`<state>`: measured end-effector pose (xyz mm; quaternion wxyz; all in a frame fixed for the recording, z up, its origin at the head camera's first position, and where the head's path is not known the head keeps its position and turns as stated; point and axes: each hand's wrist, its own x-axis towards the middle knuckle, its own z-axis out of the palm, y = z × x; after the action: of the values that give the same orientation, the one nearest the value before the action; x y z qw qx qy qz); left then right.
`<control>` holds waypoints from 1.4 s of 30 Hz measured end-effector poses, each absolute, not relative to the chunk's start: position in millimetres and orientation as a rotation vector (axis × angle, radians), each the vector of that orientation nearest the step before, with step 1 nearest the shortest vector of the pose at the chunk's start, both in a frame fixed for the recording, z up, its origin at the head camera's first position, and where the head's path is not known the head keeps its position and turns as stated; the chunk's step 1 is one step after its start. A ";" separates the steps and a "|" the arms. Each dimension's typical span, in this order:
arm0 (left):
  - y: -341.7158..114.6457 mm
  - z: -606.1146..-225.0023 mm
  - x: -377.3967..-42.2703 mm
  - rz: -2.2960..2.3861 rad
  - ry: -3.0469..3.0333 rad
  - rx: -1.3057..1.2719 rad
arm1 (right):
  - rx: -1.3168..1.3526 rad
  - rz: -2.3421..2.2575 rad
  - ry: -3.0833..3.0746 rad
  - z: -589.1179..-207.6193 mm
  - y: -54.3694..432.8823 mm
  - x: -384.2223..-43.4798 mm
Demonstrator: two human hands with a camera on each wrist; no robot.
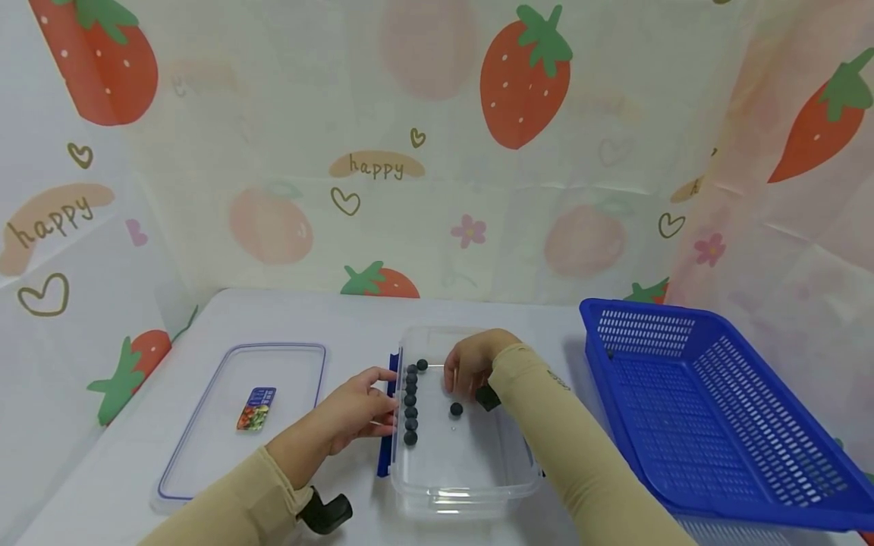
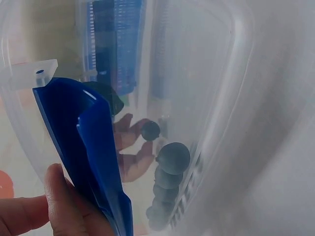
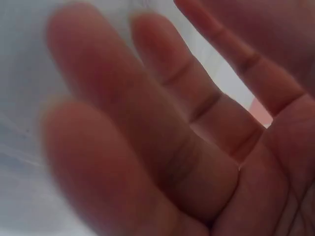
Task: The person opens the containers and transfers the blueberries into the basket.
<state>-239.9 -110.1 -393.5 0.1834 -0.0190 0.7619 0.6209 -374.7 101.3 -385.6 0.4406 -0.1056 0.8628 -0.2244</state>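
A loose dark ball (image 1: 456,409) is lying inside the clear box (image 1: 464,494), just below the right hand (image 1: 474,364), while a row of dark balls (image 1: 410,400) is lining the box's left wall. The loose ball is looking light, smooth and ready to roll; whether it would squash under pressure is not showing, so a gentle pinch with thumb and fingertip across its middle should suit it best. The right hand is pointing downward within the box, its fingers loosely bent and set apart, with nothing showing between them in the right wrist view; whether a fingertip is touching the loose ball, I cannot tell. The left hand (image 1: 355,406) is resting its loosely bent, spread fingers against the blue flap (image 2: 101,162) on the box's left side, seemingly steadying the light, slick plastic on the table (image 1: 362,326).
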 end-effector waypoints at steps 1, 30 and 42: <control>-110.4 -393.5 -239.9 1.752 2.148 -0.052 | -0.262 -0.550 2.125 -385.2 100.8 -374.2; -111.4 -390.7 -238.2 1.764 2.126 -0.051 | -0.587 -0.387 2.074 -382.9 83.4 -367.4; -112.0 -391.5 -238.8 1.766 2.120 -0.044 | -0.542 -0.441 2.065 -390.6 81.9 -360.7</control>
<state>-238.8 -112.0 -391.5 0.1897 -0.0155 0.7543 0.6284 -360.7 81.9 -390.6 0.4623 -0.2202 0.8400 -0.1795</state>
